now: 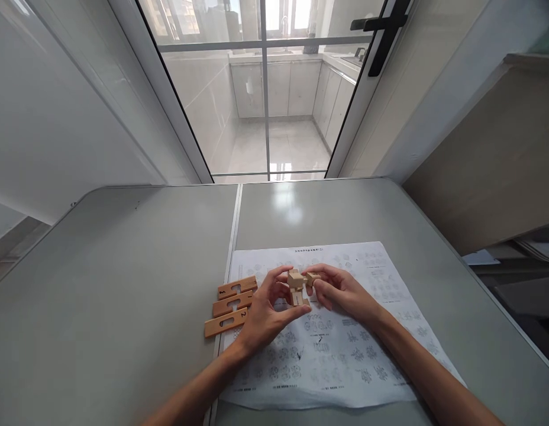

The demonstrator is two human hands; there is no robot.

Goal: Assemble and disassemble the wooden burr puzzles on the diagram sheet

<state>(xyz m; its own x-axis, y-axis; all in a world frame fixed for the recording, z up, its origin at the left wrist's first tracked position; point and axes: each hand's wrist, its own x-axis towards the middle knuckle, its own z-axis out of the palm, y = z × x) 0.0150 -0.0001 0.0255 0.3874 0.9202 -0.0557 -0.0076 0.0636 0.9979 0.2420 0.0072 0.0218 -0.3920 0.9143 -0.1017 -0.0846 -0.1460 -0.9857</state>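
A small assembly of light wooden puzzle blocks is gripped between the thumb and fingers of my left hand, just above a printed sheet. My right hand pinches a small wooden block at the assembly's right side; whether the two are joined I cannot tell. Left of my left hand lie three flat wooden puzzle pieces with cut-out slots and numbers: an upper one, a middle one and a lower one marked 2. My left hand partly covers their right ends.
The large printed sheet with rows of small diagrams lies under both hands on a grey folding table. A seam crosses the tabletop. Beyond the far edge stands a glass door with a black handle.
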